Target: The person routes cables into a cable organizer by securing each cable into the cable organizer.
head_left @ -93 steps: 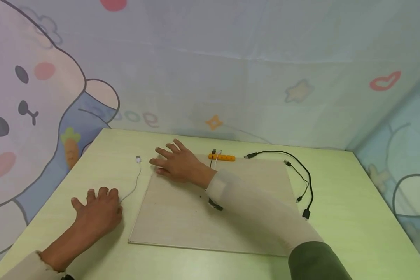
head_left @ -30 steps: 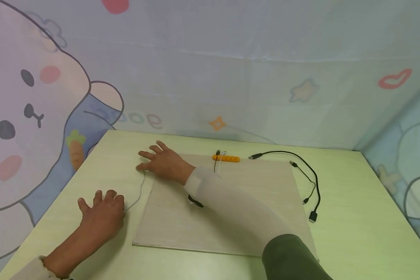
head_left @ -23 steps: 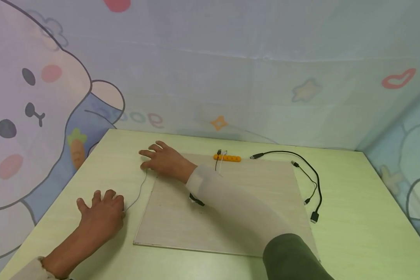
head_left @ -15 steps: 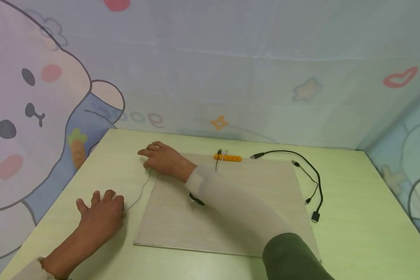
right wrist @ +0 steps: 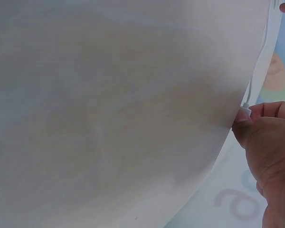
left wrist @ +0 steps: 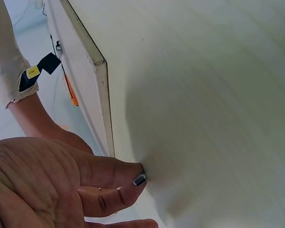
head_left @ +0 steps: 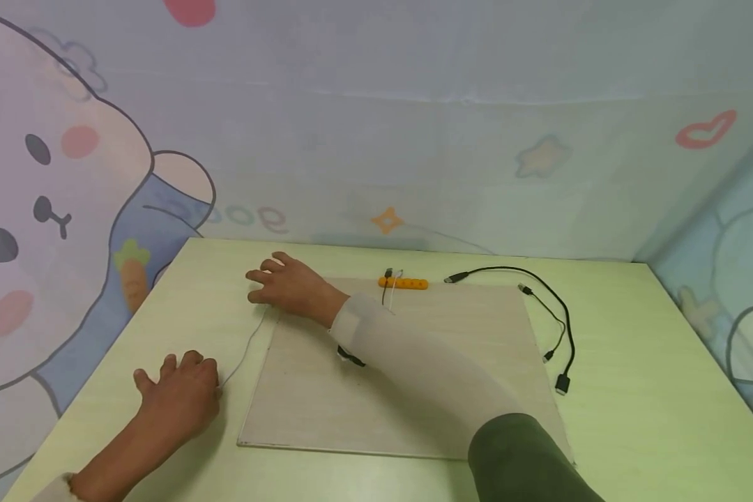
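Note:
My left hand (head_left: 178,397) is low on the table's left side. Between its thumb and finger it pinches the small metal-tipped connector (left wrist: 140,180) of a thin white USB cable (head_left: 246,354). Farther back, at the board's upper left corner, my right hand (head_left: 295,287) pinches the cable's other end, a white plug (right wrist: 245,109), seen in the right wrist view. The cable runs in a loose curve between both hands. Behind the right forearm sits an orange cable holder (head_left: 411,284), with a black cable (head_left: 385,291) and another white cable (head_left: 392,294) at its left end.
A pale board (head_left: 326,418) lies mid-table under the right arm. Right of the holder are a long curved black cable (head_left: 563,307) and a shorter black cable (head_left: 553,315). A printed cloth (head_left: 364,125) stands behind the table's back edge.
The white plug lay uncovered on the table beside the right hand; that hand has moved left onto it and now pinches it. The left hand has stayed nearly in place.

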Action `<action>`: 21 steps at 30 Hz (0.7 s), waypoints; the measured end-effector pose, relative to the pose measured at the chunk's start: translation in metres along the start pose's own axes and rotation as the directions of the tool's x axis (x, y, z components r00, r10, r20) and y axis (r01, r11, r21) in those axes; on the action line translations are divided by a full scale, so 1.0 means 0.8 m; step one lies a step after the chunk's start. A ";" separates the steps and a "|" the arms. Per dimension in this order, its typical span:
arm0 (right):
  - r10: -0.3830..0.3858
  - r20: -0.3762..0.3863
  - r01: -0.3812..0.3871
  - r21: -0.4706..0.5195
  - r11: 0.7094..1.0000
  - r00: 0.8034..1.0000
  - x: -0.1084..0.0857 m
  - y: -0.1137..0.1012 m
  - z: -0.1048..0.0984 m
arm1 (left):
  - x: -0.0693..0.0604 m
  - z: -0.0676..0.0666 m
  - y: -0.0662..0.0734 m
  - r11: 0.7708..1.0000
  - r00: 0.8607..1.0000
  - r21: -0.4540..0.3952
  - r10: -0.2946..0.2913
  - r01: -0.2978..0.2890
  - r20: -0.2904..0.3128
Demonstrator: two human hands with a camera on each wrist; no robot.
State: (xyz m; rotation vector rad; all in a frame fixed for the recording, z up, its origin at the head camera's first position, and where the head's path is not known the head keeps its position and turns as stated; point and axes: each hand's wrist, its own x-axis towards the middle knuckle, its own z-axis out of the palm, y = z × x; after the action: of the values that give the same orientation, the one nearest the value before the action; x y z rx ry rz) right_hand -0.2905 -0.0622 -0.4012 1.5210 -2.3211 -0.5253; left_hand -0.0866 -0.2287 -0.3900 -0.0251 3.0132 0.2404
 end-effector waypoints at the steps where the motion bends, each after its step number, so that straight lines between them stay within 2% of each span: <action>1: 0.007 0.014 -0.006 -0.004 1.000 1.000 0.000 0.000 0.000 | 0.000 0.000 0.000 1.000 1.000 -0.001 0.001 -0.001 0.005; 7: 0.040 0.077 -0.040 -0.005 0.999 0.996 -0.002 0.002 0.000 | 0.002 -0.001 0.002 1.000 1.000 -0.001 0.010 -0.010 0.019; 21: 0.076 0.052 -0.075 -0.010 0.997 0.996 -0.023 0.012 0.002 | 0.004 0.001 0.013 0.999 0.998 -0.024 0.048 -0.049 -0.034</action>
State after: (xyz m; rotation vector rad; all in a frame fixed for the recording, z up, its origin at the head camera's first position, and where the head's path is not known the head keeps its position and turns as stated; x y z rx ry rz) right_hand -0.2920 -0.0415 -0.3989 1.4259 -2.4023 -0.5610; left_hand -0.0899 -0.2180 -0.3898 0.0419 3.0470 0.2846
